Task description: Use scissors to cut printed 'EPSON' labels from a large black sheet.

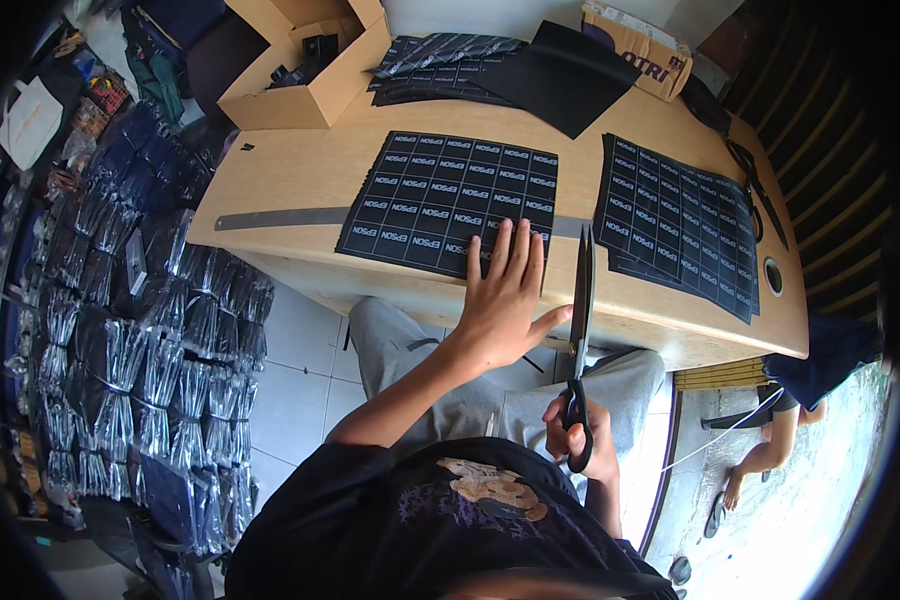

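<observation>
My left hand [506, 285] lies with fingers stretched out on the lower right corner of a black sheet [450, 190] printed with a grid of pale labels. A metal ruler [280, 218] runs beneath that sheet and shows at both its sides. My right hand [588, 440] grips the black handles of a large pair of scissors [582, 300] in front of the table edge. The scissors point away from me, blades together or nearly so, with their tips close to the ruler's right end. To the right lies a stack of similar printed sheets [670, 220].
Across the wooden table [270, 180], an open cardboard box [320, 90] holds dark items. More printed sheets [440, 70], a plain black sheet [560, 75] and a closed carton [640, 50] lie at the back. Plastic-wrapped bundles [140, 380] fill the left floor. Another person's leg [765, 455] shows at right.
</observation>
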The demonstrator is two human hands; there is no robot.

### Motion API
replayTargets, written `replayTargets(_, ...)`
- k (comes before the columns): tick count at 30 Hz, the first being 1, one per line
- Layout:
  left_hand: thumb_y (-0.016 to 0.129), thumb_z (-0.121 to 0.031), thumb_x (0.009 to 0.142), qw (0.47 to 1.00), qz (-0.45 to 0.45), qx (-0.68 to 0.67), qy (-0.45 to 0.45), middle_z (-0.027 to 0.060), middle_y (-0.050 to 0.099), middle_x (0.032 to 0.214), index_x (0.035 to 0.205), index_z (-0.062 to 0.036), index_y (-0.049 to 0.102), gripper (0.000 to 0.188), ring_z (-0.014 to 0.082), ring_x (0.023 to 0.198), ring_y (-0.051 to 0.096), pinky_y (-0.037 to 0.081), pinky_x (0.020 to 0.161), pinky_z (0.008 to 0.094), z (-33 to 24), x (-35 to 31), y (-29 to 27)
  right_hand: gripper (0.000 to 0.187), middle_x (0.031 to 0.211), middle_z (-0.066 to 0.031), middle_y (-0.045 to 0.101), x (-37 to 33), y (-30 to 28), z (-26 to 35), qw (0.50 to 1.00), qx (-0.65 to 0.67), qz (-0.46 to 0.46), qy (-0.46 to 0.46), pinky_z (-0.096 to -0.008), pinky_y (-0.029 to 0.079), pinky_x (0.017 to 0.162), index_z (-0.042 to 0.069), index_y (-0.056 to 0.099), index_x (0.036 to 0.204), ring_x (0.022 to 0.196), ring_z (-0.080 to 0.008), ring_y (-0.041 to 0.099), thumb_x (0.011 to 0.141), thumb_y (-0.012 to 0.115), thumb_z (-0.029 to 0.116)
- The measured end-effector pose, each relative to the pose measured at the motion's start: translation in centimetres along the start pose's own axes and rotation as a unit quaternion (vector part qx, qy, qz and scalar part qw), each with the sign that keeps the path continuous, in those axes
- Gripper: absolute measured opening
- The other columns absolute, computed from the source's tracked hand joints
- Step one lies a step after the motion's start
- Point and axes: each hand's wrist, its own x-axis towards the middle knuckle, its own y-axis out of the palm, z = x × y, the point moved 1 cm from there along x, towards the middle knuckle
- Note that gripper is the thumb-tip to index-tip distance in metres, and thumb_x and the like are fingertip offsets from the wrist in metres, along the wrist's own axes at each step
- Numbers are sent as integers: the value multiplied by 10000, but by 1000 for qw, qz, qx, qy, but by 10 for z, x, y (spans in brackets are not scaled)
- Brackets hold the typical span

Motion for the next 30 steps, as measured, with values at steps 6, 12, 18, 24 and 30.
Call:
replayTargets(6,468,-541,859,1000,8,0,11,302,141,1444,1367,115,205,871,398,1377,68,16,1057,589,-14,0,2,690,582,8,460,0,-4,-5,1000,7,-1,2,-206,344,443,-64,510,936,475,-69,469,759,622,593)
replayTargets(12,573,-431,848,998,17,-64,19,302,113,1449,1380,75,217,815,384,1381,71,28,1068,565,-14,-2,-1,685,585,9,462,-2,-4,-9,1000,5,-4,6,-206,347,437,-65,513,935,468,-71,472,766,615,591)
replayTargets(18,633,-72,836,837,-18,-547,-15,154,579,1092,1065,38,552,266,209,1016,571,470,839,339,2,-24,-20,689,604,60,411,-7,-11,-9,998,-8,-56,2,-198,293,495,-40,514,927,535,-32,378,702,699,584)
replayTargets(24,437,-397,953,640,58,-698,-315,70,596,893,953,-58,522,349,164,769,622,448,614,242,2,-58,17,740,624,51,382,-13,-14,4,995,-73,-61,-10,-226,304,521,-21,505,954,562,-55,365,683,663,650)
replayTargets(30,394,-519,929,574,5,-735,-361,101,625,870,882,-57,542,488,196,703,637,444,580,241,-4,-31,16,825,675,5,390,-16,-9,1,994,-87,-64,0,-253,317,557,-10,458,1016,598,-93,369,684,553,740)
